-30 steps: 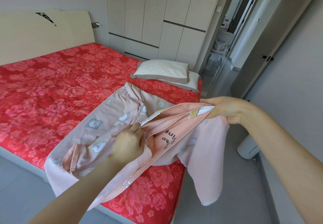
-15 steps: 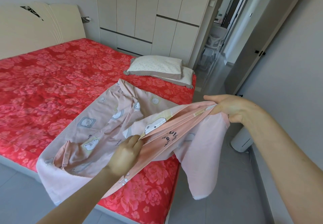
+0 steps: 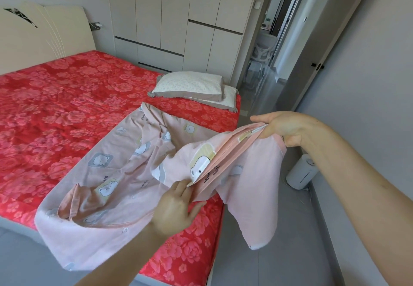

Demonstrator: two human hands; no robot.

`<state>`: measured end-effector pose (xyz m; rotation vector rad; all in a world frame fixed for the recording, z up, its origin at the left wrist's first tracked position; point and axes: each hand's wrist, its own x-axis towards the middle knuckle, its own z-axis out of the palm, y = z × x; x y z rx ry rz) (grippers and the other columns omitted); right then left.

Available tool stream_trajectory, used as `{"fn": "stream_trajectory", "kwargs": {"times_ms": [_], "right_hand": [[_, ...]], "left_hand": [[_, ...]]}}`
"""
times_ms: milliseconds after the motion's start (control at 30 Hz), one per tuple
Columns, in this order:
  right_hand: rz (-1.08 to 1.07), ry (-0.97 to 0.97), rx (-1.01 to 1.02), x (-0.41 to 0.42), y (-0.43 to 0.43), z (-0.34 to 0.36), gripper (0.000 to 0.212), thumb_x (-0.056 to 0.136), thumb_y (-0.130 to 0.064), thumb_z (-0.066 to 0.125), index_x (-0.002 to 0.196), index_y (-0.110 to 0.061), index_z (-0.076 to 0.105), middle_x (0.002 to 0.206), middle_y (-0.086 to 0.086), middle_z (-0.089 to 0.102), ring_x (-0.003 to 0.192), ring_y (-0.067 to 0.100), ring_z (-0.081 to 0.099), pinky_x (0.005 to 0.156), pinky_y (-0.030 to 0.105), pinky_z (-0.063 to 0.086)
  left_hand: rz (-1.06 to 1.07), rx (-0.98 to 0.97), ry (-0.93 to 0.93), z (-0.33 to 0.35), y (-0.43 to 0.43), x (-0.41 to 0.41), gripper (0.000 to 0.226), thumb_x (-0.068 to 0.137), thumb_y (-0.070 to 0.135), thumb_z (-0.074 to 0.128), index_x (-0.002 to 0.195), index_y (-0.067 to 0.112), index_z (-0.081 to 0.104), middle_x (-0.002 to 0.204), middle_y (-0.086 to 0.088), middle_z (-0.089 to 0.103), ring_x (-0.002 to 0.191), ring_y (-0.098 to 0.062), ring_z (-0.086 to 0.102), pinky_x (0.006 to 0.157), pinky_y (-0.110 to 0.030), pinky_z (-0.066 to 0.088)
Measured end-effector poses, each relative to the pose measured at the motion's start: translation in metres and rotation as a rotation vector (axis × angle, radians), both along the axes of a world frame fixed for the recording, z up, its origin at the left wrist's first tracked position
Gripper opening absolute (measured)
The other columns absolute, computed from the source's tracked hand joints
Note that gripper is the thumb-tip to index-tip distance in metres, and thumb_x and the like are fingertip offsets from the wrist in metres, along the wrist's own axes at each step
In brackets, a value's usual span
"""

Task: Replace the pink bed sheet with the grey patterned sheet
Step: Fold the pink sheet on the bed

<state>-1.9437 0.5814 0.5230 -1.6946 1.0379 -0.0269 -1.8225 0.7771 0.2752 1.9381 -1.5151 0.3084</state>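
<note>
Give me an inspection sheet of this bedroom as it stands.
Surface: bed with a red floral cover.
Job's things: pink sheet lies bunched on the bed's near corner, one end lifted; grey patterned sheet not seen.
Clutter: two pillows stacked at the far corner.
Hands: right hand grips the sheet's folded edge; left hand touches it lower, grip unclear.
Cables: thin cable on the floor by the white appliance.
Surroundings: wardrobe, open doorway.
</note>
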Motion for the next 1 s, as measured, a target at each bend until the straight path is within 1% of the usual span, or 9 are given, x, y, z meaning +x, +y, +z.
{"fn": "stream_trajectory", "kwargs": {"times_ms": [67, 233, 367, 467, 567, 700, 800, 867, 1000], "right_hand": [[-0.011, 0.002, 0.001, 0.002, 0.002, 0.001, 0.068, 0.087, 0.020, 0.047, 0.144, -0.016, 0.037, 0.138, 0.008, 0.050, 0.100, 0.021, 0.058, 0.079, 0.030, 0.052], [-0.024, 0.010, -0.001, 0.002, 0.003, 0.006, 0.068, 0.088, 0.019, 0.046, 0.145, -0.016, 0.036, 0.138, 0.008, 0.051, 0.097, 0.020, 0.058, 0.069, 0.029, 0.054], [-0.012, 0.016, -0.043, -0.008, 0.000, 0.006, 0.068, 0.087, 0.019, 0.050, 0.144, -0.014, 0.036, 0.138, 0.004, 0.049, 0.104, 0.019, 0.055, 0.088, 0.032, 0.045], [0.139, 0.044, -0.338, -0.021, 0.010, -0.005, 0.059, 0.085, 0.011, 0.058, 0.139, -0.010, 0.045, 0.135, -0.002, 0.051, 0.117, 0.014, 0.050, 0.100, 0.025, 0.039], [0.481, 0.209, -0.770, -0.033, 0.037, -0.016, 0.006, 0.090, -0.013, 0.061, 0.087, -0.007, 0.063, 0.083, -0.004, 0.061, 0.081, 0.013, 0.053, 0.064, 0.017, 0.035], [0.564, 0.077, -1.009, -0.049, 0.080, -0.022, 0.038, 0.093, -0.018, 0.055, 0.061, -0.013, 0.036, 0.055, -0.002, 0.037, 0.056, 0.016, 0.034, 0.052, 0.026, 0.025], [0.441, -0.075, -1.059, -0.063, 0.087, -0.016, 0.021, 0.083, -0.002, 0.048, 0.064, -0.009, 0.044, 0.056, 0.003, 0.045, 0.059, 0.023, 0.042, 0.053, 0.027, 0.028], [0.380, -0.158, -1.017, -0.058, 0.080, -0.018, 0.015, 0.074, 0.008, 0.041, 0.073, -0.001, 0.053, 0.063, 0.010, 0.052, 0.061, 0.021, 0.042, 0.054, 0.029, 0.028], [0.270, -0.220, -0.775, -0.039, 0.067, -0.042, 0.017, 0.079, 0.015, 0.040, 0.075, 0.005, 0.052, 0.067, 0.011, 0.048, 0.062, 0.009, 0.035, 0.052, 0.021, 0.025]], "left_hand": [[0.051, -0.063, 0.027, -0.003, -0.011, -0.007, 0.042, 0.084, 0.044, 0.055, 0.088, 0.003, 0.062, 0.094, -0.009, 0.060, 0.076, -0.024, 0.057, 0.062, -0.032, 0.052], [0.078, -0.137, 0.044, -0.013, -0.026, -0.002, 0.016, 0.065, -0.010, 0.061, 0.076, 0.002, 0.061, 0.093, -0.006, 0.050, 0.067, -0.022, 0.044, 0.050, -0.035, 0.046], [0.040, -0.191, 0.092, 0.015, 0.009, 0.015, 0.019, 0.070, 0.001, 0.040, 0.061, 0.001, 0.056, 0.070, -0.007, 0.054, 0.063, -0.020, 0.046, 0.055, -0.027, 0.037], [0.073, -0.154, 0.146, 0.069, 0.049, 0.057, 0.021, 0.064, 0.014, 0.036, 0.058, 0.007, 0.055, 0.057, -0.003, 0.054, 0.053, -0.022, 0.053, 0.051, -0.024, 0.034], [0.125, -0.038, 0.082, 0.140, 0.070, 0.113, 0.026, 0.066, -0.002, 0.053, 0.061, 0.023, 0.052, 0.055, -0.003, 0.055, 0.050, -0.026, 0.055, 0.046, -0.024, 0.032], [0.145, 0.092, 0.003, 0.190, 0.082, 0.144, 0.033, 0.071, -0.010, 0.068, 0.090, 0.010, 0.051, 0.065, -0.007, 0.057, 0.054, -0.026, 0.049, 0.050, -0.031, 0.035], [0.049, 0.223, -0.052, 0.138, 0.103, 0.140, 0.042, 0.078, 0.005, 0.060, 0.092, 0.044, 0.053, 0.065, 0.001, 0.058, 0.059, -0.026, 0.059, 0.050, -0.028, 0.036], [0.140, 0.217, 0.126, 0.100, 0.108, 0.140, 0.046, 0.082, 0.002, 0.054, 0.095, 0.045, 0.060, 0.072, 0.000, 0.060, 0.065, -0.024, 0.059, 0.053, -0.026, 0.034], [0.435, 0.171, 0.619, 0.082, 0.101, 0.151, 0.022, 0.080, -0.009, 0.052, 0.083, 0.010, 0.063, 0.072, -0.015, 0.061, 0.056, -0.021, 0.050, 0.049, -0.020, 0.036]]}}
